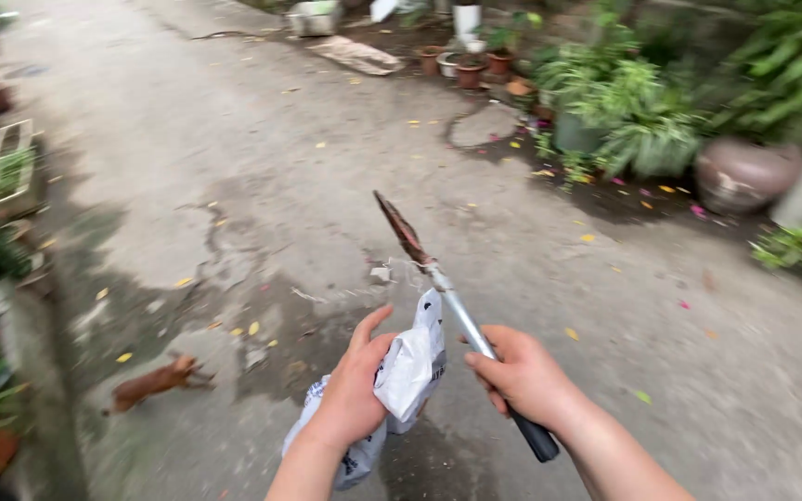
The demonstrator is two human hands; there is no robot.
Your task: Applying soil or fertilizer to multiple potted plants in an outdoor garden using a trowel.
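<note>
Concrete ground point(605, 306) stretched ahead of me, cracked in places and dotted with fallen yellow leaves. My right hand point(523, 376) was closed around the metal shaft of a garden trowel point(447, 301), just above its black grip, which stuck out below my wrist toward five o'clock. The rusty blade pointed away toward eleven o'clock, tilted up over the pavement. My left hand point(355, 390) gripped a crumpled white plastic bag point(406, 376), fingers wrapped over its top, while the rest of it hung down beneath my wrist toward six o'clock. Bag and trowel shaft sat just beside each other, between my two hands. At about eight o'clock a small brown dog point(152, 382) stood on the concrete, blurred. Toward two o'clock were leafy green potted plants point(624, 111) and a large round dark pot point(744, 172); at twelve o'clock, several small terracotta pots point(471, 70) clustered near the edge of the path.
</note>
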